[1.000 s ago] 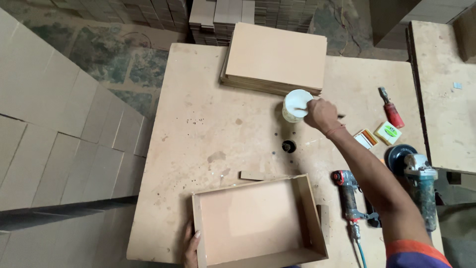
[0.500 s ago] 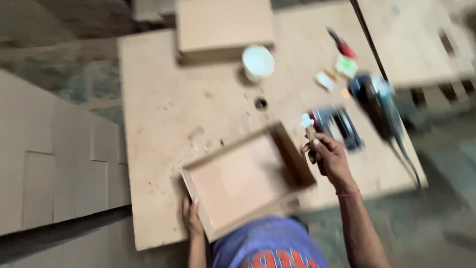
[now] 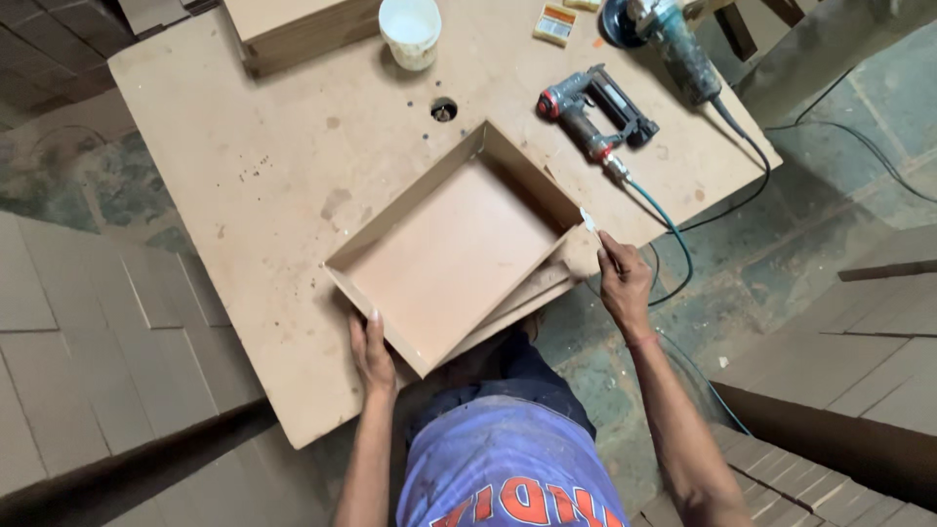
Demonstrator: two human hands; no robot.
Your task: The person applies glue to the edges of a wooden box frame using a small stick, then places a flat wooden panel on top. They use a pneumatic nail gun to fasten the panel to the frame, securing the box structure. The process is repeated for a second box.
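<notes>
Head view: tray [image 3: 454, 249], a shallow open box of brown board, lies at the near edge of the table [image 3: 264, 166], turned at an angle, one corner jutting past the edge toward the person. Left hand [image 3: 373, 353] grips the tray's near-left wall, fingers curled over the rim and clamped on the board. Right hand [image 3: 623, 283] sits just off the tray's right corner, closed around a thin brush [image 3: 593, 226] whose pale tip touches the end of the tray's right wall. A loose strip of board [image 3: 532, 291] lies along the tray's near-right side, touching it.

Beyond the tray, near its far corner, a small round hole [image 3: 443, 109] shows in the table. Farther still stands a white cup [image 3: 411, 31], and left of the cup a stack of boards [image 3: 298, 24]. Right of the tray's far corner lies a nail gun [image 3: 595, 112] with a green hose [image 3: 664, 220] running off the table. Past the nail gun rests an angle grinder [image 3: 664, 34], and beside it a small box [image 3: 555, 23].
</notes>
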